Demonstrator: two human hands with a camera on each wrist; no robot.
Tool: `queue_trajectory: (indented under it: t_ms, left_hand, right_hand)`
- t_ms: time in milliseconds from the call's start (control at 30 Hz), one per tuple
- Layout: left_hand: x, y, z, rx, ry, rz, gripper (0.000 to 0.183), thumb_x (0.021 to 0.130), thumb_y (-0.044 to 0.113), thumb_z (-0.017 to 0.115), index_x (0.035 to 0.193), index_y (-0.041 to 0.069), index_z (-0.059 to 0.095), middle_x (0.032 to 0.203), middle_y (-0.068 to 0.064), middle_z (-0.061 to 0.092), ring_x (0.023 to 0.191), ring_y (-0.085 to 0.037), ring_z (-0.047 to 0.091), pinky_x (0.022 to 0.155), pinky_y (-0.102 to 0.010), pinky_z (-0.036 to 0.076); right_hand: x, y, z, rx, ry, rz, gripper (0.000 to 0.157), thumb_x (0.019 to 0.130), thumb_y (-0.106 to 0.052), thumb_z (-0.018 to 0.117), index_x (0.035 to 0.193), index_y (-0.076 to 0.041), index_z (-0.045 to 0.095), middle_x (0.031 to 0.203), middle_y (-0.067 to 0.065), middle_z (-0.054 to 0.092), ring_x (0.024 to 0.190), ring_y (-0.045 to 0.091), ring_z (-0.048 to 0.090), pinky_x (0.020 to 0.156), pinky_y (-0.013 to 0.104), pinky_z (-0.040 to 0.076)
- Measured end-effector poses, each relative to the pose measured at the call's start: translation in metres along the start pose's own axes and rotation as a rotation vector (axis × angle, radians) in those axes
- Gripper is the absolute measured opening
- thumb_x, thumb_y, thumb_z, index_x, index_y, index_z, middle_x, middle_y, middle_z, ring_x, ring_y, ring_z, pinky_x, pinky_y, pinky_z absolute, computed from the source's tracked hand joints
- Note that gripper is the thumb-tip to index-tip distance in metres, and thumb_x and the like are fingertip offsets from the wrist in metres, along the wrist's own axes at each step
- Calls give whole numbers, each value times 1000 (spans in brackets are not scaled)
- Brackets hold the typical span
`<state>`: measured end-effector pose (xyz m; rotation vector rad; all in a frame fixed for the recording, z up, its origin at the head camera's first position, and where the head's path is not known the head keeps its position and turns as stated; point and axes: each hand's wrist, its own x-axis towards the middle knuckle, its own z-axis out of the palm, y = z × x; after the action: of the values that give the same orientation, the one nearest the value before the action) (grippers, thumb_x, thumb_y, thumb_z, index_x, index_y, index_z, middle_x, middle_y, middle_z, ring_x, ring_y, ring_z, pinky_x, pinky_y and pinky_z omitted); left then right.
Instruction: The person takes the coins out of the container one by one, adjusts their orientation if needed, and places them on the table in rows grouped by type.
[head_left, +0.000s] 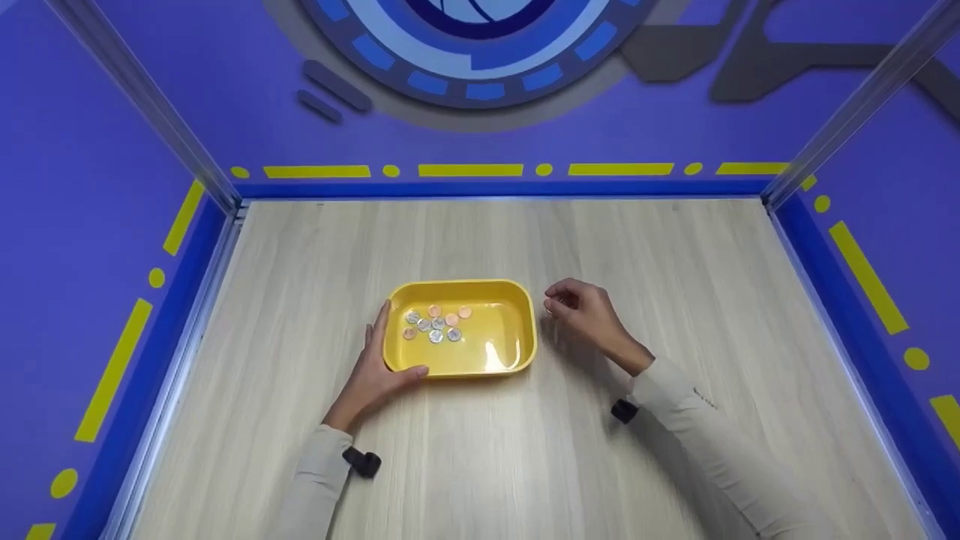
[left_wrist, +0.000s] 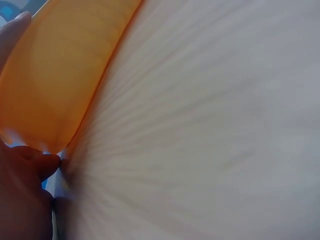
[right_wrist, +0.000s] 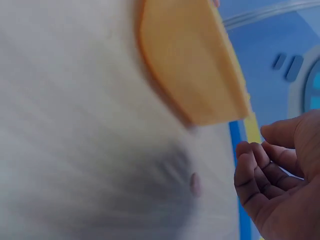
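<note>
One yellow tray, on one wood-look table. Nine coins inside: five silver-coloured coins, four copper-coloured coins. All nine sit loosely clustered in the tray's left half, one copper one reaching about its middle; some touch or nearly touch. One more small coppery piece shows in the right wrist view, off the tray's right end, below my fingers; looks like a coin, too blurred to tell whether it lies flat.

Two hands. My left hand grasps the tray at its near-left corner: thumb along the near side, fingers up along the left end, wrist coming in from the tray's near-left. My right hand is just beside the tray's right end, apart from it, raised over the table. It's released: fingers loosely bent, a gap between thumb and index fingertip, tips toward the tray. Forearm slants in from the tray's near-right.

Two beige sleeves, one per arm, both on the tray's near side. Two black wrist devices, one at each cuff. Back wall beyond the tray: four yellow bars in a row.
</note>
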<state>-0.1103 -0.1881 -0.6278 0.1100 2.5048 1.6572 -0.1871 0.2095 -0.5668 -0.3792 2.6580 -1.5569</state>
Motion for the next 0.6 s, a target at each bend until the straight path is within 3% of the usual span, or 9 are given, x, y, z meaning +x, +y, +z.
queue_trajectory:
  t_ms: [367, 600]
  left_hand:
    - [1, -5, 3, -33, 15, 31, 130, 84, 40, 96, 179, 32, 8, 184, -12, 13, 169, -43, -4, 132, -64, 10]
    - [2, -6, 2, -11, 22, 33, 130, 82, 42, 96, 179, 31, 10, 184, -14, 14, 168, -47, -4, 130, -69, 10]
  right_hand:
    - [15, -32, 22, -16, -119, -148, 13, 101, -2, 77, 112, 4, 77, 102, 10, 78, 87, 19, 70, 78, 23, 58]
    - [26, -41, 46, -63, -204, -188, 15, 101, -2, 77, 114, 7, 77, 104, 12, 77, 91, 21, 71, 82, 32, 60]
